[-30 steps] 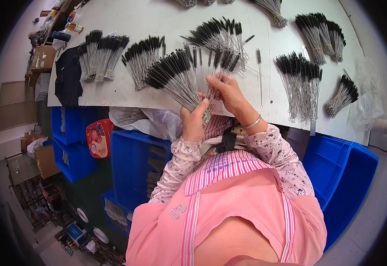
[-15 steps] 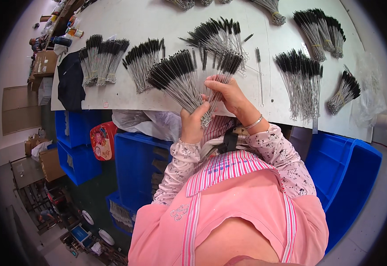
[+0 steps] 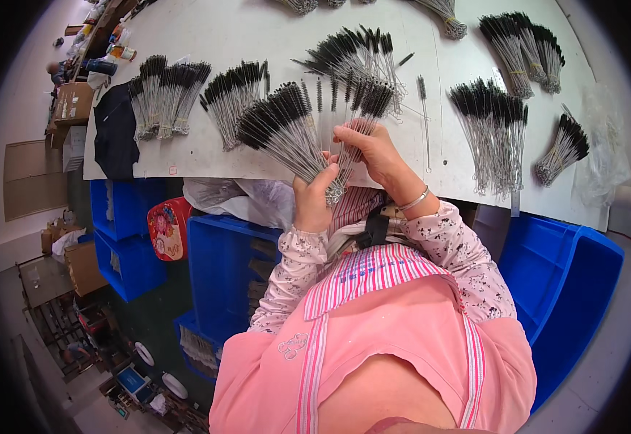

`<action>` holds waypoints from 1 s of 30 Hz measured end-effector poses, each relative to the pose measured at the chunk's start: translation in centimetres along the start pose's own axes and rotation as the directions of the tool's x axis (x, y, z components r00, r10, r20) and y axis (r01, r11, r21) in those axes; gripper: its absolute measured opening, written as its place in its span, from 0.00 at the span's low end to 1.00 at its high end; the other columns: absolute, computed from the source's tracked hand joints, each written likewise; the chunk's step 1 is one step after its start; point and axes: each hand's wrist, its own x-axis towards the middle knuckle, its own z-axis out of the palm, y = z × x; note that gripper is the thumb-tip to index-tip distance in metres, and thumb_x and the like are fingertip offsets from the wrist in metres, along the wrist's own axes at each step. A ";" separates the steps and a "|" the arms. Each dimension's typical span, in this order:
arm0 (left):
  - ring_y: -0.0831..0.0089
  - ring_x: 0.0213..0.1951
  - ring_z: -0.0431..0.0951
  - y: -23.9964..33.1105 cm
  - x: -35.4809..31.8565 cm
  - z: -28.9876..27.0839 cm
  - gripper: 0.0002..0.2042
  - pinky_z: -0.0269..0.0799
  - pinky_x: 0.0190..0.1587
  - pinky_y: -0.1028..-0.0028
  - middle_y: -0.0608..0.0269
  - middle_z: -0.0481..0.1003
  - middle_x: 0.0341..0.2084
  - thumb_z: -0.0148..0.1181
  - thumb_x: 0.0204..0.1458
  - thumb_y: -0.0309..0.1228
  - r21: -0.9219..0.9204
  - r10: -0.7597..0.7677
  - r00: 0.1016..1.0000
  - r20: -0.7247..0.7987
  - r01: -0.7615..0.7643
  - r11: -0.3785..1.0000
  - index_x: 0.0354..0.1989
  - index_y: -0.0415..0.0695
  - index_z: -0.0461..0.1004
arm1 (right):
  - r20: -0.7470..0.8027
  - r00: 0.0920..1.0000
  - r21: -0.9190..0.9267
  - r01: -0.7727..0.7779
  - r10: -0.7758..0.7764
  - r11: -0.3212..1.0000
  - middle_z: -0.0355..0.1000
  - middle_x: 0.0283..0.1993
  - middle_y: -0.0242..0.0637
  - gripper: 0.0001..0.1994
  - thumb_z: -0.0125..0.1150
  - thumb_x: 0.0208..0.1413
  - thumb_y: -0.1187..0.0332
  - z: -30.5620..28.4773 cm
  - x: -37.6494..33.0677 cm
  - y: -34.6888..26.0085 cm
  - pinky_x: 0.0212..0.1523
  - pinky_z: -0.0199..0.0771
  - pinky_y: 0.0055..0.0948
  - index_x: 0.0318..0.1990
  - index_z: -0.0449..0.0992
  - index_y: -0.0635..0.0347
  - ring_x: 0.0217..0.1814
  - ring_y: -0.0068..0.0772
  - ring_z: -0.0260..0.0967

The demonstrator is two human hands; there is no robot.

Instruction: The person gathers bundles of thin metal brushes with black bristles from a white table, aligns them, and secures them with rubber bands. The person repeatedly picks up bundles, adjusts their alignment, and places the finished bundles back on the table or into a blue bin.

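Above the table's near edge, my left hand (image 3: 313, 199) is closed round the looped wire ends of a thick bundle of tube brushes (image 3: 278, 126), black bristles fanned up and away to the left. My right hand (image 3: 379, 155) pinches the stems of a smaller group of brushes (image 3: 367, 101) beside it, thumb on top. A few brushes stand apart between the two groups. Behind them lies a loose heap of brushes (image 3: 352, 54). One single brush (image 3: 424, 116) lies just right of my right hand. Some of my left fingers are hidden by the stems.
On the white table (image 3: 257, 29), brush bundles (image 3: 167, 98) lie at left, with a loose row of brushes (image 3: 489, 137) and a small tied bundle (image 3: 561, 150) at right. Dark cloth (image 3: 114, 134) hangs at the left edge. Blue bins (image 3: 561, 275) stand below on both sides.
The bundle in my left hand has tilted and shifted slightly left, opening the gap to the group in my right hand. My right hand has barely moved.
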 end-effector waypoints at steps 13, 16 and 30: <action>0.69 0.32 0.80 1.1 -0.1 0.6 0.14 0.77 0.31 0.75 0.57 0.76 0.36 0.54 0.54 0.24 0.007 0.005 0.989 0.145 -0.006 1.000 0.49 0.34 0.68 | 0.071 0.997 0.020 -0.041 0.039 0.999 0.74 0.31 0.36 0.10 0.68 0.48 0.68 0.2 -0.3 -0.8 0.28 0.73 0.26 0.35 0.75 0.62 0.28 0.26 0.71; 0.69 0.33 0.80 1.3 0.0 0.4 0.14 0.78 0.31 0.75 0.56 0.76 0.36 0.53 0.53 0.23 0.033 0.018 0.984 0.175 -0.024 0.999 0.48 0.33 0.68 | 0.061 0.997 0.047 -0.041 0.038 0.998 0.75 0.32 0.37 0.11 0.68 0.48 0.67 0.3 -0.4 -0.7 0.27 0.72 0.26 0.36 0.75 0.62 0.28 0.26 0.71; 0.76 0.35 0.74 0.3 0.6 -0.1 0.22 0.75 0.33 0.76 0.64 0.70 0.37 0.58 0.48 0.20 0.062 0.059 0.996 0.065 -0.063 0.996 0.53 0.37 0.61 | 0.102 0.995 0.121 -0.024 0.011 0.992 0.74 0.33 0.35 0.07 0.65 0.50 0.70 0.2 -0.1 -0.4 0.36 0.75 0.27 0.34 0.74 0.62 0.34 0.27 0.74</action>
